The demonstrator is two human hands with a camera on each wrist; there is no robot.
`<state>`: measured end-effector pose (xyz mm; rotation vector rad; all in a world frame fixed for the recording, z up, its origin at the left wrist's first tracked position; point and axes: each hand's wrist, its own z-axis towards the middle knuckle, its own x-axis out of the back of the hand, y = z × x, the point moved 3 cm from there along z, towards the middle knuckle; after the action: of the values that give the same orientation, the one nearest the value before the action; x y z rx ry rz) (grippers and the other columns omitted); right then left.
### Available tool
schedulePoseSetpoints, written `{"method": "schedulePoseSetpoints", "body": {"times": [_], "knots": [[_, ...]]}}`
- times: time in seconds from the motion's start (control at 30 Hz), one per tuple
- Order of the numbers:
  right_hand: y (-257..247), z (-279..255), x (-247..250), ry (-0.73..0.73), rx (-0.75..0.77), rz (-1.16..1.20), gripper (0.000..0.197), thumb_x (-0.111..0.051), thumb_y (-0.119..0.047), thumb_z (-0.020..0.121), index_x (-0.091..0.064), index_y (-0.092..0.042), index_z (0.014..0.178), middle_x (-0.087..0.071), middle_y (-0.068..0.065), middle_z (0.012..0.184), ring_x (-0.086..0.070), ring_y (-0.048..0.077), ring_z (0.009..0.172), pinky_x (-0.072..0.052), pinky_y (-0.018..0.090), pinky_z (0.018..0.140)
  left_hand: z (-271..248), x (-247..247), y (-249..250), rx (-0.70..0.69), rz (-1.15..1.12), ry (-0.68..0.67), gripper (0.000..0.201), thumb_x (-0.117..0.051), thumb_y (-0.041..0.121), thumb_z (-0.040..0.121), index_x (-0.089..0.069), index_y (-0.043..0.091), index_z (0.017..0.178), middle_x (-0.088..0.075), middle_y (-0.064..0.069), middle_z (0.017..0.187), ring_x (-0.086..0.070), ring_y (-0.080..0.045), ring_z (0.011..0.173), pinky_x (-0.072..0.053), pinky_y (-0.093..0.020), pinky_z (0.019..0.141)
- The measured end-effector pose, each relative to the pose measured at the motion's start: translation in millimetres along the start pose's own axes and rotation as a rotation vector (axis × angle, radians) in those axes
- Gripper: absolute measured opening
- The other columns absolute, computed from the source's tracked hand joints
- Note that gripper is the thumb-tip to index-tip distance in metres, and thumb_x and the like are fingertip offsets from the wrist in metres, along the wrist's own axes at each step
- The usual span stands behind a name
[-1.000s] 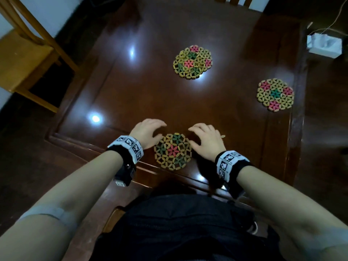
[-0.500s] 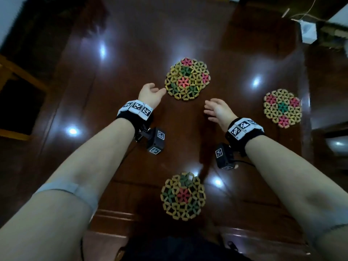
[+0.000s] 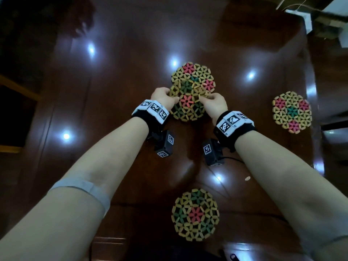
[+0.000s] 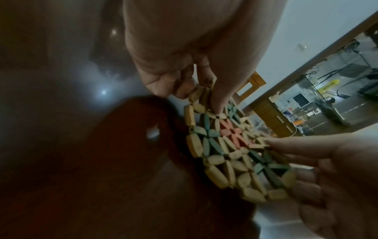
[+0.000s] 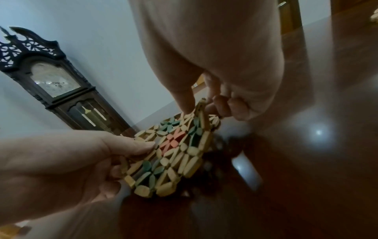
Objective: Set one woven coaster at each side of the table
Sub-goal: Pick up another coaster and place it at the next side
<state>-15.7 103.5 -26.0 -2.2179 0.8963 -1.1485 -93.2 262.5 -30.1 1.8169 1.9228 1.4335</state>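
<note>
From the head view, the left hand (image 3: 163, 97) and right hand (image 3: 214, 104) pinch the top coaster (image 3: 188, 102) off a centre stack, above the dark surface (image 3: 113, 91), likely for an unfilled side. Both wrist views show thumbs on top with fingers curled beneath its rim.
</note>
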Motion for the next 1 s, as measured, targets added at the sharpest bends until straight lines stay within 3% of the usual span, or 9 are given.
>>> {"method": "schedulePoseSetpoints", "body": {"times": [0.1, 0.23, 0.37, 0.43, 0.53, 0.67, 0.8, 0.93, 1.0], "knots": [[-0.1, -18.5, 0.4, -0.037, 0.056, 0.037, 0.013, -0.065, -0.029, 0.079, -0.059, -0.018, 0.085, -0.065, 0.004, 0.102, -0.063, 0.025, 0.101, -0.053, 0.041, 0.091, -16.6, 5.9, -10.0, -0.071, -0.017, 0.044, 0.020, -0.064, 0.033, 0.082, -0.069, 0.018, 0.094, -0.072, -0.004, 0.097, -0.065, -0.026, 0.096, -0.052, -0.034, 0.085], [0.0, -55.3, 3.0, -0.127, 0.133, 0.128, 0.016, -0.069, -0.021, 0.080, -0.055, -0.018, 0.073, -0.065, 0.006, 0.095, -0.064, 0.021, 0.091, -0.057, 0.042, 0.079, -53.3, 23.5, -27.1, -0.128, -0.123, 0.048, 0.020, -0.064, 0.026, 0.084, -0.068, 0.014, 0.099, -0.072, -0.007, 0.101, -0.067, -0.026, 0.096, -0.054, -0.039, 0.088], [4.8, -103.5, 3.3, -0.244, 0.157, 0.213, 0.008, -0.068, -0.013, 0.084, -0.060, -0.013, 0.088, -0.065, 0.006, 0.092, -0.065, 0.017, 0.084, -0.056, 0.024, 0.059, -100.7, 43.7, -50.9, -0.108, -0.265, 0.048, 0.024, -0.068, 0.022, 0.084, -0.068, 0.007, 0.102, -0.072, -0.016, 0.092, -0.070, -0.023, 0.078, -0.060, -0.027, 0.069], [10.0, -129.7, 1.1, -0.307, 0.134, 0.257, 0.005, -0.065, -0.009, 0.087, -0.062, -0.010, 0.091, -0.065, 0.003, 0.084, -0.064, 0.015, 0.077, -0.056, 0.020, 0.057, -125.8, 51.1, -64.6, -0.085, -0.336, 0.063, 0.027, -0.068, 0.024, 0.084, -0.068, 0.005, 0.103, -0.071, -0.022, 0.098, -0.071, -0.028, 0.086, -0.061, -0.035, 0.076], [21.8, -166.4, -5.5, -0.384, 0.047, 0.300, 0.006, -0.066, -0.008, 0.085, -0.063, -0.011, 0.082, -0.066, 0.004, 0.079, -0.064, 0.015, 0.069, -0.057, 0.024, 0.059, -166.3, 61.3, -83.6, -0.038, -0.424, 0.055, 0.014, -0.068, 0.023, 0.085, -0.068, 0.010, 0.091, -0.070, -0.024, 0.103, -0.069, -0.033, 0.094, -0.056, -0.052, 0.087], [36.0, -210.1, -26.9, -0.539, -0.018, 0.260, 0.013, -0.067, -0.012, 0.083, -0.064, -0.009, 0.095, -0.068, 0.006, 0.088, -0.064, 0.018, 0.071, -0.057, 0.028, 0.067, -212.1, 79.8, -118.9, 0.036, -0.485, 0.070, 0.007, -0.069, 0.024, 0.084, -0.067, 0.018, 0.086, -0.071, -0.013, 0.097, -0.070, -0.024, 0.084, -0.055, -0.049, 0.089], [41.9, -252.1, -57.4, -0.644, -0.009, 0.141, 0.008, -0.067, -0.021, 0.085, -0.064, -0.015, 0.090, -0.066, 0.001, 0.081, -0.064, 0.016, 0.068, -0.056, 0.031, 0.073, -251.2, 109.6, -152.4, 0.066, -0.486, 0.094, 0.011, -0.067, 0.025, 0.085, -0.066, 0.016, 0.091, -0.070, -0.008, 0.096, -0.069, -0.020, 0.081, -0.056, -0.045, 0.088], [42.8, -289.6, -94.5, -0.770, 0.033, 0.028, 0.013, -0.064, -0.024, 0.088, -0.062, -0.012, 0.092, -0.066, 0.001, 0.077, -0.065, 0.014, 0.069, -0.053, 0.027, 0.070, -276.5, 147.1, -191.6, 0.100, -0.435, 0.077, 0.007, -0.065, 0.026, 0.087, -0.064, 0.019, 0.087, -0.071, -0.004, 0.092, -0.069, -0.011, 0.071, -0.059, -0.034, 0.075], [40.5, -304.7, -115.0, -0.769, 0.046, 0.019, 0.011, -0.063, -0.023, 0.089, -0.063, -0.012, 0.089, -0.067, 0.001, 0.079, -0.064, 0.013, 0.068, -0.052, 0.026, 0.070, -282.7, 165.8, -211.3, 0.117, -0.412, 0.069, 0.007, -0.065, 0.026, 0.087, -0.064, 0.020, 0.084, -0.070, -0.003, 0.088, -0.069, -0.013, 0.073, -0.058, -0.035, 0.076]]}}
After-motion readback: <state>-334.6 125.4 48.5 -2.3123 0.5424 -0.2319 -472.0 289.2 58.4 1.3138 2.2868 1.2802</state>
